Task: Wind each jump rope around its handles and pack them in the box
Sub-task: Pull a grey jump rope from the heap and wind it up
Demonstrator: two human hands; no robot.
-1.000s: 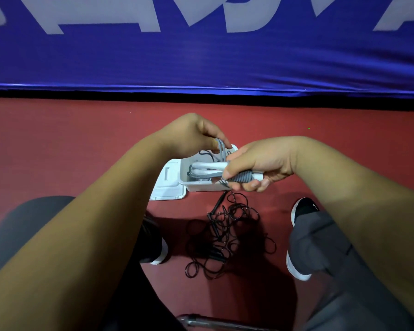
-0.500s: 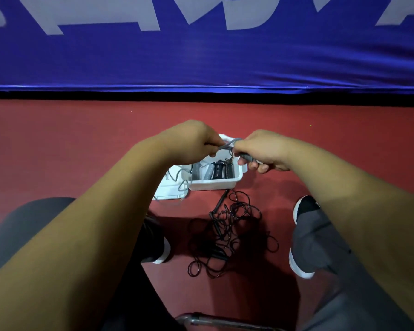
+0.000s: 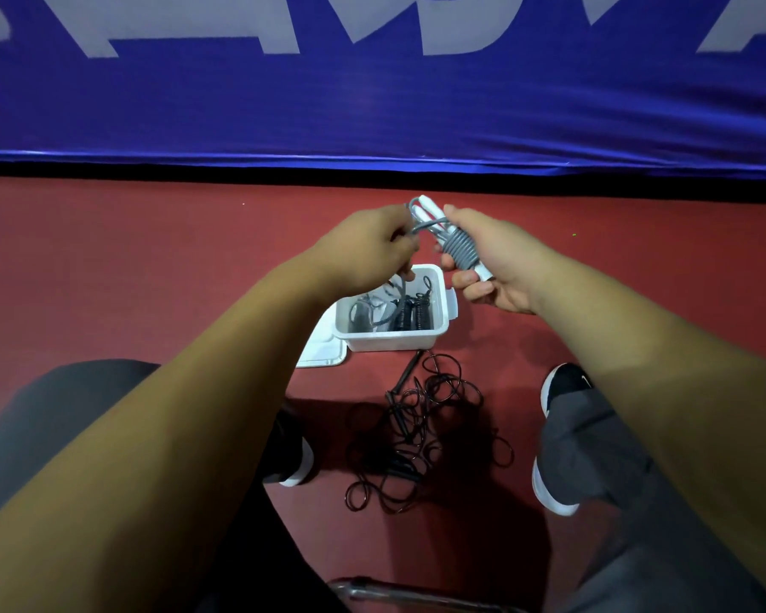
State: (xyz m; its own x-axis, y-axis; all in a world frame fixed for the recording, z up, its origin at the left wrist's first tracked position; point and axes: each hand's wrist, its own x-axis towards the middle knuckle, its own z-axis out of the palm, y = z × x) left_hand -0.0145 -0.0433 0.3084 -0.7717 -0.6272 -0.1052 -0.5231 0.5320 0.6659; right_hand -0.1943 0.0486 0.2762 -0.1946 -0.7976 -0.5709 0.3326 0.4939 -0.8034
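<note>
While the person is sitting with both arms stretched out in front, the right hand [image 3: 500, 267] is wrapping its grip round the white handles [image 3: 430, 210], fingers and thumb curled about their lower part. It is holding them side by side, tilted up and away, probably so the coils have one firm core to bind on. The grey jump rope [image 3: 460, 252] is lying in tight turns across the middle of the handles.

The left hand [image 3: 368, 250] is pinching the loose stretch of that rope just beside the handle tops, its grip pressed together on the cord. It seems to be holding the cord taut to lay the next turn. A grey strand is hanging below this hand towards the box; where it ends I cannot tell.

The box [image 3: 390, 340] is standing open on the red floor [image 3: 151, 267], directly under the hands, likely kept there so a finished bundle drops straight in. Inside, a black coiled bundle [image 3: 412, 309] is lying next to something grey and white. The lid [image 3: 323, 356] is lying flat against the box's left side.

The black jump rope [image 3: 421, 435] is sprawling in loose loops on the floor between the person's shoes, near the box, not yet wound. Judging by that, the winding is getting close to done on the grey one, with the black one waiting.

A blue banner [image 3: 372, 104] is hanging behind.
</note>
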